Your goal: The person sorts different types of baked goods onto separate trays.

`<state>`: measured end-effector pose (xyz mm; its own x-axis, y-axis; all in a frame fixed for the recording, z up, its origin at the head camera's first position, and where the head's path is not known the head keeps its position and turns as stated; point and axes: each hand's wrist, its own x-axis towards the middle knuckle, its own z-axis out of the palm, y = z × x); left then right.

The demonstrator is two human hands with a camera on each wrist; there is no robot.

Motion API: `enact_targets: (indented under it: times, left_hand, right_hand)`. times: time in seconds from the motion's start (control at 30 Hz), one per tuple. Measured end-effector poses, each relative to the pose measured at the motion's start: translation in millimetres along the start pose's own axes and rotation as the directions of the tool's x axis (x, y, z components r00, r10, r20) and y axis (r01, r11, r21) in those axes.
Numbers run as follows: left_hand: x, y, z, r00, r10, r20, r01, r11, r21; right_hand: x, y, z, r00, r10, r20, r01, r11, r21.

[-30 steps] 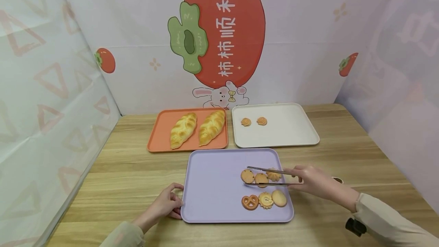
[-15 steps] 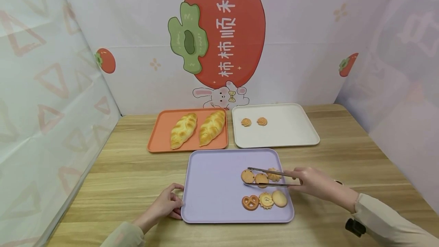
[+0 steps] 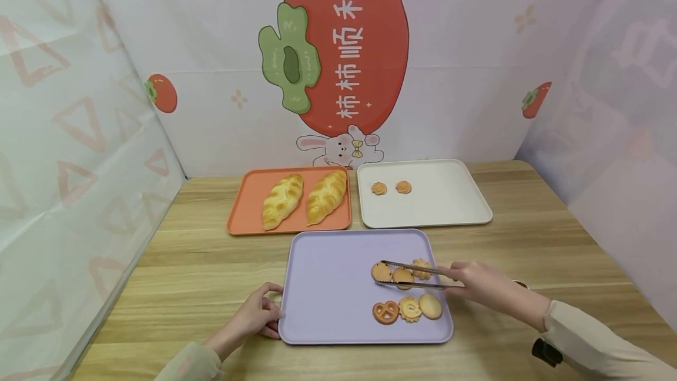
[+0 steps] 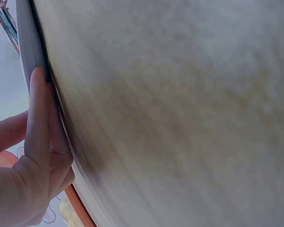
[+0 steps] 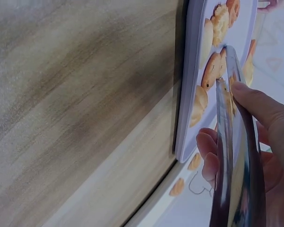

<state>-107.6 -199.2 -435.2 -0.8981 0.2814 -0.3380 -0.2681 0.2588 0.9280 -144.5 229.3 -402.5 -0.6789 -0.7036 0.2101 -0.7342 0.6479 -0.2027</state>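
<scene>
My right hand [image 3: 478, 284] holds metal tongs [image 3: 418, 286] over the right part of a lilac tray [image 3: 328, 287]. The tongs' arms stand apart, on either side of a round speckled cookie [image 3: 381, 272] and a second speckled cookie [image 3: 403, 278]. A flower-shaped cookie [image 3: 422, 268] lies behind, partly under the upper arm. Nearer the front are a pretzel [image 3: 385, 312], a fluted cookie [image 3: 409, 308] and a smooth round cookie [image 3: 431, 306]. My left hand [image 3: 256, 313] touches the tray's left rim, one finger straight along its outer side in the left wrist view [image 4: 35, 118].
Behind the lilac tray, an orange tray [image 3: 248, 210] bears two braided loaves [image 3: 326, 197]. Beside it a white tray [image 3: 449, 199] has two small swirled cookies [image 3: 404, 187]. All stand on a wooden table [image 3: 201, 263] before a printed cloth [image 3: 449, 75].
The tongs' arms have drawn slightly closer together, the far tip coming a little nearer to the near one. The left hand, trays and cookies have not visibly moved.
</scene>
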Motion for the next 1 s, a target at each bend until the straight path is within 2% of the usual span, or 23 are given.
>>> enact_targets:
  times: [0.13, 0.3, 0.87, 1.0]
  left_hand:
    - [-0.3, 0.2, 0.1, 1.0, -0.001, -0.003, 0.001, 1.0, 0.001]
    - [0.1, 0.0, 0.3, 1.0, -0.002, -0.004, 0.002, 1.0, 0.001]
    - [-0.3, -0.4, 0.0, 1.0, 0.003, -0.004, -0.003, 1.0, 0.002]
    - [-0.4, -0.5, 0.0, 1.0, 0.002, -0.005, -0.002, 1.0, 0.0]
  right_hand:
    - [-2, 0, 3.4, 0.994, -0.077, -0.083, 0.075, 0.997, -0.031]
    - [-2, 1, 7.8, 0.982, -0.115, -0.149, 0.111, 0.993, -0.041]
    - [-2, 7, 9.0, 0.974, -0.075, -0.216, 0.075, 0.997, -0.008]
    - [0, 8, 7.4, 0.969, -0.09, -0.228, 0.089, 0.996, -0.016]
